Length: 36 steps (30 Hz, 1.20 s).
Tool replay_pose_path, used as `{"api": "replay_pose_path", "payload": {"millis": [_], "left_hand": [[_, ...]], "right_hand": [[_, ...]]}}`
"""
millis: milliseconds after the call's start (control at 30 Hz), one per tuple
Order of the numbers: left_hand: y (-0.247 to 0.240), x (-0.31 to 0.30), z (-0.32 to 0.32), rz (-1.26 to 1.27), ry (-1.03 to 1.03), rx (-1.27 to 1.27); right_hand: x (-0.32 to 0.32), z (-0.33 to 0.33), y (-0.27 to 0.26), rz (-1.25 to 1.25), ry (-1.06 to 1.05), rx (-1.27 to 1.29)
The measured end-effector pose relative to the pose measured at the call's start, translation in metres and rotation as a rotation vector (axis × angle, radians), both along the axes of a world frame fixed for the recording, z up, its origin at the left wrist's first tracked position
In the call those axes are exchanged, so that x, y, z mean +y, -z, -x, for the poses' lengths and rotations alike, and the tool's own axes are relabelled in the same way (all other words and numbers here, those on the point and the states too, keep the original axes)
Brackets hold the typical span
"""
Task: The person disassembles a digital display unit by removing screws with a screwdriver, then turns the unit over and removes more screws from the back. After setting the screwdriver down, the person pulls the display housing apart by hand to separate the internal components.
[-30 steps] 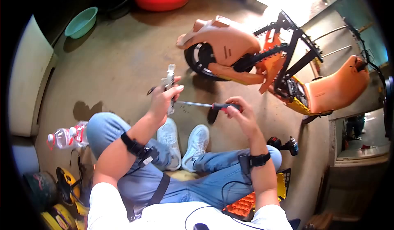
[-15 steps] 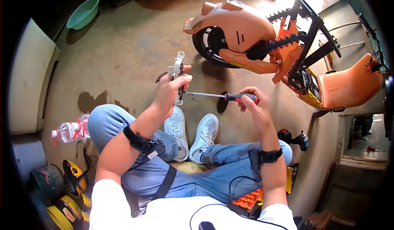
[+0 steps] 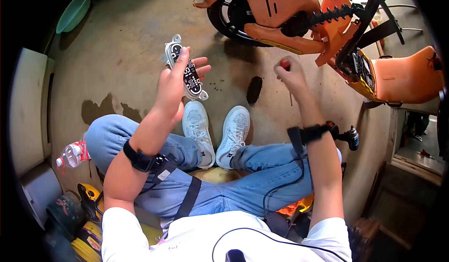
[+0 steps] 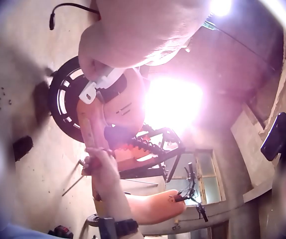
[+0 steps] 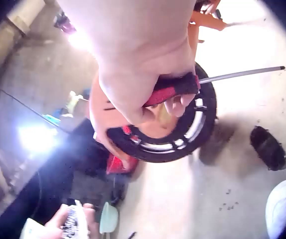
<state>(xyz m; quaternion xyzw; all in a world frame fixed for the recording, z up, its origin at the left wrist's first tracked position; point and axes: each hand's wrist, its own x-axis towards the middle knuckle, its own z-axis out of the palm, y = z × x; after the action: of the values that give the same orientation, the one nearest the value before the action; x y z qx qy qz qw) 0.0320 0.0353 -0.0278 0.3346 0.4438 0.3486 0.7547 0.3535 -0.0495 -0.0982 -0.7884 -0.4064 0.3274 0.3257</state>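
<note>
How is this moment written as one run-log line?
left hand: holds white-framed part | right hand: grips screwdriver | screwdriver: apart from part

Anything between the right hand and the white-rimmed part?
Only the left hand's fingers, jutting past the part on the side facing the right hand. Otherwise nothing visible in the gap; the black object lies below, on the floor.

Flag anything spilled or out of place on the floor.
Dark patch beyond the left knee, possibly a spill; I can't confirm it's wet. Small dark bits lie scattered beyond the shoes, like loose debris.
</note>
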Motion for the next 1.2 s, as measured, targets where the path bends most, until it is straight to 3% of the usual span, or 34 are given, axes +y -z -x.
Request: {"api": "replay_pose_path", "payload": {"millis": [67,100,200,400,667,967,1033,1067,1200], "left_hand": [[-0.001,0.001,-0.001,0.021,0.005,-0.01],[-0.001,0.001,-0.002,0.039,0.003,-0.024],[0.004,0.004,-0.002,0.045,0.013,-0.045],[0.006,0.009,-0.003,0.095,0.034,-0.056],[0.012,0.015,-0.011,0.119,0.037,-0.085],[0.016,0.014,-0.011,0.11,0.043,-0.124],[0.021,0.013,-0.014,0.101,0.034,-0.132],[0.021,0.012,-0.015,0.098,0.036,-0.135],[0.02,0.005,-0.018,0.046,0.046,-0.192]], "right_hand": [[0.004,-0.014,0.066,0.163,0.008,-0.245],[0.002,-0.018,0.095,0.329,-0.001,-0.241],[-0.004,-0.001,0.13,0.705,0.1,-0.334],[-0.016,0.017,0.161,0.827,0.212,-0.362],[-0.021,0.009,0.195,0.851,0.189,-0.294],[-0.006,0.021,0.152,0.646,0.224,-0.418],[0.006,0.033,0.119,0.469,0.064,-0.445],[0.012,0.04,0.1,0.459,0.067,-0.459],[0.036,0.083,-0.004,0.024,0.04,-0.42]]}}
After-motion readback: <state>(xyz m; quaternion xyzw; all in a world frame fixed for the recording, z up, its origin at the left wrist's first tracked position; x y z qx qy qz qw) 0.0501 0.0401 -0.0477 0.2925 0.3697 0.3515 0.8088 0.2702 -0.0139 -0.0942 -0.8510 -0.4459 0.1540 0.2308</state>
